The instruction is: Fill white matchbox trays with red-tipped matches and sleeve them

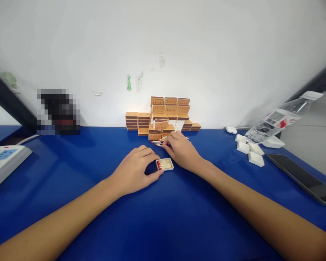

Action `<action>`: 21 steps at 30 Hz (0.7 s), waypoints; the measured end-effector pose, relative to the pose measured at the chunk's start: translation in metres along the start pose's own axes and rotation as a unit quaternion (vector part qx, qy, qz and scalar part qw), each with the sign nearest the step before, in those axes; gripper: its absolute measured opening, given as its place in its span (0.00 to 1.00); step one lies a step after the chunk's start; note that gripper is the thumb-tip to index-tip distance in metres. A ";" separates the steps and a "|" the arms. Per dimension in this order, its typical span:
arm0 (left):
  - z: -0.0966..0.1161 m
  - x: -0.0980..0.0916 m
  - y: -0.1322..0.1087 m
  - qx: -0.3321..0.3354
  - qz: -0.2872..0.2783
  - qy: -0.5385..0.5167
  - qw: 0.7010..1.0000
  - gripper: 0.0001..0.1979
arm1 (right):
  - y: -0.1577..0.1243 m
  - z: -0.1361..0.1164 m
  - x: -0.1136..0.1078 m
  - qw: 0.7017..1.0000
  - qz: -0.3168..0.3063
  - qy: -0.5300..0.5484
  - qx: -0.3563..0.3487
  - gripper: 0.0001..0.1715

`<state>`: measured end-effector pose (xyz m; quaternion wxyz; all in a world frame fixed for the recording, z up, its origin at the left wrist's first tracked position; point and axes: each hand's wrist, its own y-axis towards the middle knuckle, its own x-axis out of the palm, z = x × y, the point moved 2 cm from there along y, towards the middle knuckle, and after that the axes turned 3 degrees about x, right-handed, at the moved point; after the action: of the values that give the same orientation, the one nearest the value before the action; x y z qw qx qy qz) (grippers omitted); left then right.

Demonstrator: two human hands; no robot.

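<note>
My left hand [136, 168] rests on the table with thumb and forefinger gripping the left end of a small white matchbox tray [172, 168]. Inside the tray lies a row of matches [165, 164], their red heads to the left. Just behind it, my right hand [180, 148] pinches at loose matches [158, 144] scattered on the blue table; its fingers partly hide them. Stacked matchboxes [170, 109], orange with dark sides, rise behind the right hand against the wall. A lower stack of matchboxes [137, 121] stands to their left.
At right are several white blocks [256, 158], a tilted clear plastic bottle [277, 117], a white earphone case [231, 130] and a phone [304, 175]. A power strip [8, 163] sits at the left edge. A blurred-out dark object [59, 112] stands at back left, before the white wall.
</note>
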<state>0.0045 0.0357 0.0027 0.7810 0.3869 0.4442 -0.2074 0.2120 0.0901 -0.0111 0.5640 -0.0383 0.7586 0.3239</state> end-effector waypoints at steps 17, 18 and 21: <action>-0.005 0.000 -0.001 -0.016 0.009 0.019 1.000 0.12 | -0.012 -0.007 -0.035 0.995 -0.049 0.073 -0.051 0.08; -0.005 0.000 -0.001 -0.016 0.007 0.019 1.000 0.12 | -0.015 -0.011 -0.038 0.993 -0.063 0.079 -0.061 0.09; -0.006 0.000 -0.001 -0.018 0.006 0.019 1.000 0.12 | -0.022 -0.021 -0.037 0.991 -0.092 0.055 -0.084 0.10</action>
<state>0.0010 0.0400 0.0005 0.7805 0.3794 0.4601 -0.1872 0.2173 0.0502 0.0153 0.5436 -0.1728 0.7519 0.3306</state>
